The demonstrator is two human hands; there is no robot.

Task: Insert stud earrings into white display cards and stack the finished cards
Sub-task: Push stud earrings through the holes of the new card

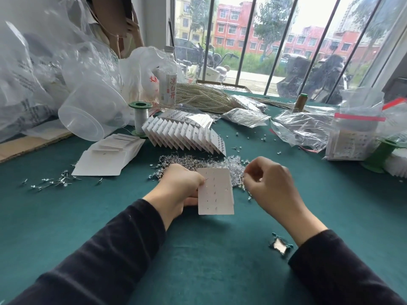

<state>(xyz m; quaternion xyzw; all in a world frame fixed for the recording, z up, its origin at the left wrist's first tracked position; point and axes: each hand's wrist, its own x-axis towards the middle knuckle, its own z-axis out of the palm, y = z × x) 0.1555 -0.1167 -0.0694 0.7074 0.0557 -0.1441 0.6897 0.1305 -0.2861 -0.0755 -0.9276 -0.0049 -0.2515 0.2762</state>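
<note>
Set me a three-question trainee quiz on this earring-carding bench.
1. True or false: the left hand holds the white card.
2. Where does the pile of loose studs lie? A) on the table, just beyond the held card; B) inside the bottle; C) on the window ledge.
3. Fill in: the spool beside the fanned row of finished cards has ___ flanges.

Key: 1 true; 2 A; 3 green.
</note>
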